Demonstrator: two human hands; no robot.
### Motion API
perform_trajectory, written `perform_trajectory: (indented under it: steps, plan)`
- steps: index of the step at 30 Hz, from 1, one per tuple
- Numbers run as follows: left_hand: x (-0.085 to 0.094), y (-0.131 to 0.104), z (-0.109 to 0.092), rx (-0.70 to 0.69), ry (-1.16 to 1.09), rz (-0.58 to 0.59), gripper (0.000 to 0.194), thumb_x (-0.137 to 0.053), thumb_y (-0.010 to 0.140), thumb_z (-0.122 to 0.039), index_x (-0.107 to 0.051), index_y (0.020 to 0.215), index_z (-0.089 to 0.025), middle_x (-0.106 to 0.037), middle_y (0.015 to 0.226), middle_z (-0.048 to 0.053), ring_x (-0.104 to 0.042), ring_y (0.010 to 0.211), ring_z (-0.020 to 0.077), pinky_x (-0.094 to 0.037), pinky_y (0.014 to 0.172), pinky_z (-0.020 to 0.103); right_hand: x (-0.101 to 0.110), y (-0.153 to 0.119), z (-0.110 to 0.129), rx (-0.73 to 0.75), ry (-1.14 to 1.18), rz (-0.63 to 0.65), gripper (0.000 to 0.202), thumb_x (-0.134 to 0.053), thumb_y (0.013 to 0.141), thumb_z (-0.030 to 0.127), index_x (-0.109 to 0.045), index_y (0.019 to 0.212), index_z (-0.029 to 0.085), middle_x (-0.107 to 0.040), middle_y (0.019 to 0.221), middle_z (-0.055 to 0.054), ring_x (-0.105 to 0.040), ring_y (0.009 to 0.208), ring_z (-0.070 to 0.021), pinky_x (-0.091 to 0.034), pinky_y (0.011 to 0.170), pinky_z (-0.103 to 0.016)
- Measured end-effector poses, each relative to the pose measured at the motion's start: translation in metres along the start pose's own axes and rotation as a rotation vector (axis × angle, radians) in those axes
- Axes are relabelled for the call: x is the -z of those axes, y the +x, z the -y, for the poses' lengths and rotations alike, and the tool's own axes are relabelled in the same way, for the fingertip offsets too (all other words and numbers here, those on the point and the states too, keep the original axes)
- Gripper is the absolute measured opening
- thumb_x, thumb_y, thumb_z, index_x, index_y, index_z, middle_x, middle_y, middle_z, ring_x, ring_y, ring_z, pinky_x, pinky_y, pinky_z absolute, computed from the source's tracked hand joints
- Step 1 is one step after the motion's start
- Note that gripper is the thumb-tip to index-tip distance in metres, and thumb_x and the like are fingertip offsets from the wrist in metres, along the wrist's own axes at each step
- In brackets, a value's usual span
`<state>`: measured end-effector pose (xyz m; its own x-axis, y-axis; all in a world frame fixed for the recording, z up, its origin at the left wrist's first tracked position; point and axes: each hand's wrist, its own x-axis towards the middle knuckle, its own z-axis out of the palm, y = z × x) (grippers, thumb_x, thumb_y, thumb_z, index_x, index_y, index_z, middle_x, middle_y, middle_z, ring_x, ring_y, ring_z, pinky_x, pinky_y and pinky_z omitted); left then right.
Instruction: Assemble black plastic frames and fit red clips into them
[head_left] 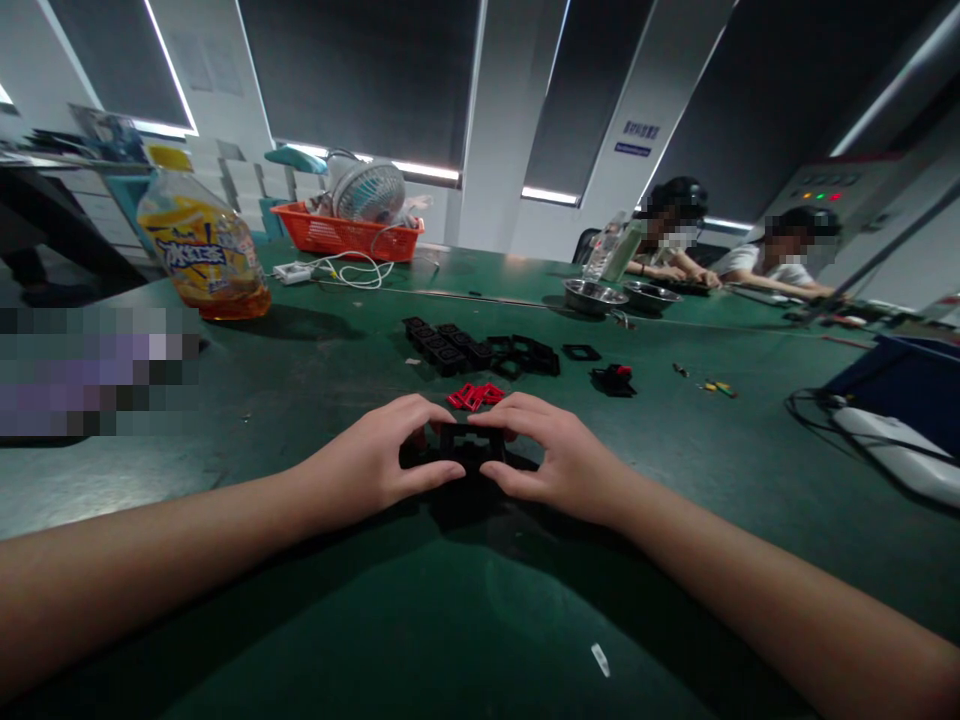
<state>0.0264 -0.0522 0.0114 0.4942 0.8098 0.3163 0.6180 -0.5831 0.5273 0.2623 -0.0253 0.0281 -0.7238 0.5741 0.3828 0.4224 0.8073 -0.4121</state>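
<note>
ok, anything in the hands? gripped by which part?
A black, rectangular, plastic-looking frame, by its two sides: left hand and right hand each pinch one, fingers at the top, thumb low on the near face.

Black frame [472,453], roughly rectangular and plain in colour, with an opening through the middle and small notches along the opening's edge. Held upright by fingers [450,471] at left and right ends, long side roughly level, opening turned toward the camera. Just nearer than the red clips [474,396], apart from them. Lower edge too dark to make out clearly.
</note>
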Motion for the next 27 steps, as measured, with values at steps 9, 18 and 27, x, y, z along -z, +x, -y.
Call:
perform_trajectory:
  steps: [9,18,27]
  plan:
    - [0.0012,-0.0026,-0.0017,0.021,-0.007,0.032,0.035,-0.062,0.087,-0.045,-0.06,0.11,-0.018,-0.063,0.101,0.006,-0.06,0.088,0.0215,-0.049,0.08,0.035,0.0012,-0.0006,0.0011,0.019,-0.007,0.018,0.035,-0.068,0.083,0.026,-0.067,0.117,0.015,-0.068,0.106,-0.011,-0.064,0.1,-0.022,-0.053,0.089,-0.039]
    - [0.0025,-0.0019,-0.0051,0.047,-0.014,0.051,0.035,-0.062,0.086,-0.045,-0.06,0.108,-0.019,-0.064,0.1,0.006,-0.06,0.088,0.022,-0.049,0.08,0.035,0.001,-0.0006,0.0015,0.017,0.0,0.033,0.036,-0.068,0.083,0.026,-0.066,0.118,0.018,-0.069,0.107,-0.01,-0.065,0.101,-0.0221,-0.052,0.089,-0.039]
    - [0.0021,-0.0028,-0.0035,0.045,-0.016,0.06,0.037,-0.063,0.086,-0.045,-0.06,0.11,-0.018,-0.063,0.101,0.006,-0.059,0.089,0.0221,-0.048,0.079,0.035,0.002,-0.0007,0.0019,0.004,-0.005,0.046,0.037,-0.068,0.083,0.027,-0.066,0.118,0.015,-0.069,0.109,-0.012,-0.064,0.103,-0.0227,-0.052,0.09,-0.039]
